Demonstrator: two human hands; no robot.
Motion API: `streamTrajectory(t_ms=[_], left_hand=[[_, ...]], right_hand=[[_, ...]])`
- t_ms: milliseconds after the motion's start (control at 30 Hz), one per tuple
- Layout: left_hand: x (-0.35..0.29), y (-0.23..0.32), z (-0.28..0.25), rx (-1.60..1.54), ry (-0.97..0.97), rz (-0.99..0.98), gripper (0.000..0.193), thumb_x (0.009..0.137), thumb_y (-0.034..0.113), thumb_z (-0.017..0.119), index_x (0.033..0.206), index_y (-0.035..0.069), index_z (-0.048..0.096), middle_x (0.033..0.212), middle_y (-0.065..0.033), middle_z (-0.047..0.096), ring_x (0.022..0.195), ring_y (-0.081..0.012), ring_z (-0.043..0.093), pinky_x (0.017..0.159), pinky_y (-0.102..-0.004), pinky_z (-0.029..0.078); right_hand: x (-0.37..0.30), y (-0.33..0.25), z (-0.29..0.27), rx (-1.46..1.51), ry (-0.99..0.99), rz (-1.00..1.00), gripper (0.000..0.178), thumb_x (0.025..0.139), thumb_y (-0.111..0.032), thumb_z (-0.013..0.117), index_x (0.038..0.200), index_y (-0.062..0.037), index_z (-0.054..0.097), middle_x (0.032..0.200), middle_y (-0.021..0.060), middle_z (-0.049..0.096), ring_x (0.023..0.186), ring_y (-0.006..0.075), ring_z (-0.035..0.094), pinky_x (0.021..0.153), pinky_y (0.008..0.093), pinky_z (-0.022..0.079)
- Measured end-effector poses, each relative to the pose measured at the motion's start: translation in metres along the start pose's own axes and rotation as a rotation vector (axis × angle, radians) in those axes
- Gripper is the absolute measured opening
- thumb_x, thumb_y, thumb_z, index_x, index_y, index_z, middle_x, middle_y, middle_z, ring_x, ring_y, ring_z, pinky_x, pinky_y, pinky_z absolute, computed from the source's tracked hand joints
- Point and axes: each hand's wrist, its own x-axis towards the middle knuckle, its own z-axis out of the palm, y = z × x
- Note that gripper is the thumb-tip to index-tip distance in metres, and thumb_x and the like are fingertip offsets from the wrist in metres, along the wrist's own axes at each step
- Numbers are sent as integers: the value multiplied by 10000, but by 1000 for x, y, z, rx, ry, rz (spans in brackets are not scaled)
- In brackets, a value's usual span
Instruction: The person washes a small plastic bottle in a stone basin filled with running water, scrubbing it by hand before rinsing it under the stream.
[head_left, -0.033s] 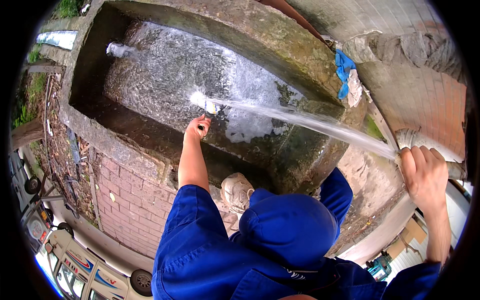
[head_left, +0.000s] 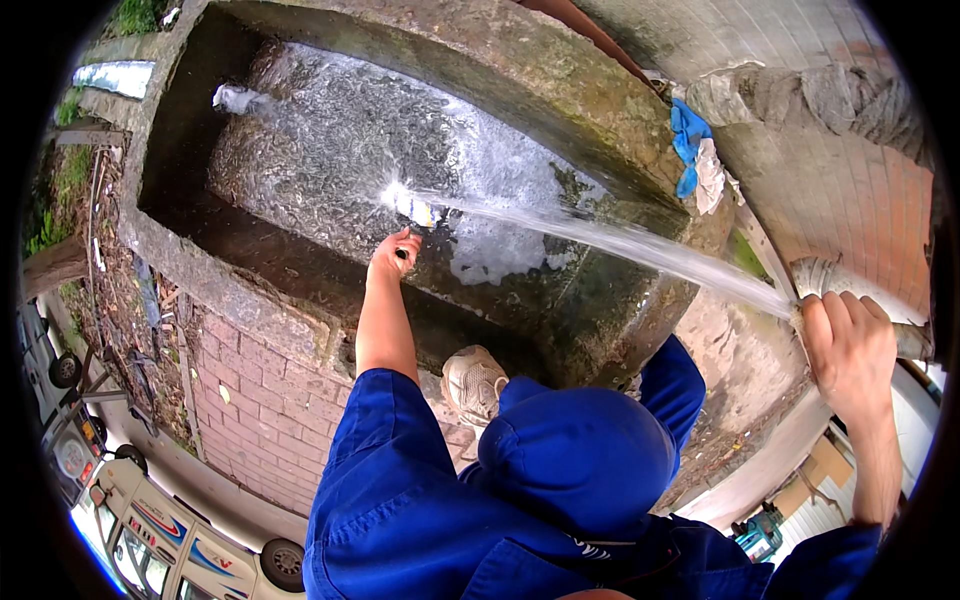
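My right hand (head_left: 850, 350), at the far right, is closed around the end of a pipe (head_left: 914, 341). A strong water jet (head_left: 620, 245) shoots from there leftward into a stone trough (head_left: 320, 340). Over the trough my left hand (head_left: 395, 254) reaches out with fingers curled and a dark gap showing between them. Just beyond its fingertips is a small whitish container (head_left: 415, 208) with yellow and dark marks, where the jet breaks into spray. Whether the fingers grip its edge cannot be made out.
Foamy water covers the trough floor, with white froth (head_left: 235, 99) at its far left. A blue cloth (head_left: 688, 145) and a pale rag (head_left: 709, 178) hang at the right rim. My shoe (head_left: 474, 385) stands by the near wall on brick paving (head_left: 255, 400). A van (head_left: 175, 535) is parked lower left.
Only the spray around the container has shifted slightly; both hands stay where they were.
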Motion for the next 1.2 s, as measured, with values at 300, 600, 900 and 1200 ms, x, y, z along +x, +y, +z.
streamTrajectory(t_ms=[300, 600, 900, 1200], left_hand=[[3, 8, 5, -21, -15, -27, 259, 871, 218, 453, 765, -4, 372, 582, -26, 387, 412, -81, 371, 336, -173, 345], [15, 4, 10, -4, -93, -20, 266, 866, 212, 469, 830, -36, 377, 625, -42, 417, 424, -83, 386, 346, -179, 354], [17, 3, 9, -9, -88, -35, 277, 876, 240, 446, 813, -22, 379, 615, -43, 416, 407, -83, 377, 334, -180, 351], [20, 0, 9, 5, -102, 8, 286, 874, 195, 445, 960, -73, 395, 674, -63, 430, 434, -90, 379, 340, -179, 362]], right_hand=[[1, 0, 1, -10, 2, 5, 103, 643, -118, 495, 693, -54, 431, 597, 46, 366, 540, 181, 445, 480, 296, 362], [2, 1, 1, 1, -29, 13, 101, 647, -119, 490, 699, -52, 434, 598, 47, 365, 538, 180, 444, 480, 297, 361], [3, 0, 1, -7, -28, 29, 117, 635, -121, 504, 707, -55, 440, 598, 46, 361, 539, 178, 445, 477, 296, 363], [2, 0, 1, 5, -28, 28, 118, 635, -122, 501, 709, -52, 441, 599, 46, 367, 541, 178, 449, 478, 298, 367]])
